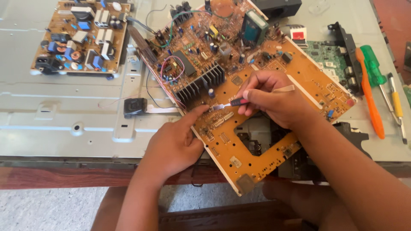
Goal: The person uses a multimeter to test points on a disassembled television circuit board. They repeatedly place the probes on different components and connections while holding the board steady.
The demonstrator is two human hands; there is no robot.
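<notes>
We see a large orange-brown circuit board [257,111] lying tilted across the middle of the frame, its lower corner hanging past the edge of the grey metal panel [64,124] beneath it. Our right hand [274,100] pinches a small red-handled tool [231,103] between thumb and fingers, its metal tip touching the board just below the black finned heat sink [201,83]. Our left hand [173,145] holds nothing; its fingers are loosely curled, and the extended index finger presses on the board right beside the tool's tip.

A second, smaller board [79,36] with blue and white components lies at the upper left of the frame, well apart from the hands. At the right, a green circuit board [327,57] peeks out from under the big board, and further right lie an orange-handled tool [370,94], a green-handled screwdriver [372,66] and a yellow-handled one [396,102]. A small black part [135,107] with a flat ribbon sits on the panel to the left of the hands.
</notes>
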